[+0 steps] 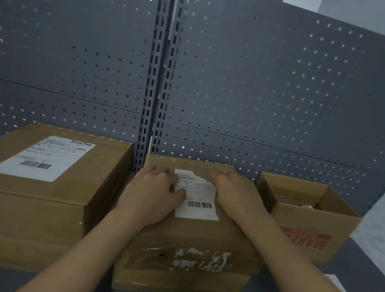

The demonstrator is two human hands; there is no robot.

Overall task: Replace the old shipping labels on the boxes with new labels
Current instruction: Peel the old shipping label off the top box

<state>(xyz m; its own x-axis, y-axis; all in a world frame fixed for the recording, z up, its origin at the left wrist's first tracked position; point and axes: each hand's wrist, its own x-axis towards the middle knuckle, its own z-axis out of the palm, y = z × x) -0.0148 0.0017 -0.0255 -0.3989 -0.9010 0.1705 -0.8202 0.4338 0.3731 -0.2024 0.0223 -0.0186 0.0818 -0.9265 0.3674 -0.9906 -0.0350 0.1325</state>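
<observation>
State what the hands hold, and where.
Nothing gripped. The left hand and right hand press flat on opposite edges of the shipping label atop the middle box.

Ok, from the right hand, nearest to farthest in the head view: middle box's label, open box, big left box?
1. Middle box's label: touches the right hand, on its left.
2. Open box: to its right, apart.
3. Big left box: far left, past the left hand.

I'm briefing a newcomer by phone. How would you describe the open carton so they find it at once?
Face the grey pegboard wall. At its foot, farthest right, stands the open carton. Only it is open-topped, with red lettering on its front.
</observation>
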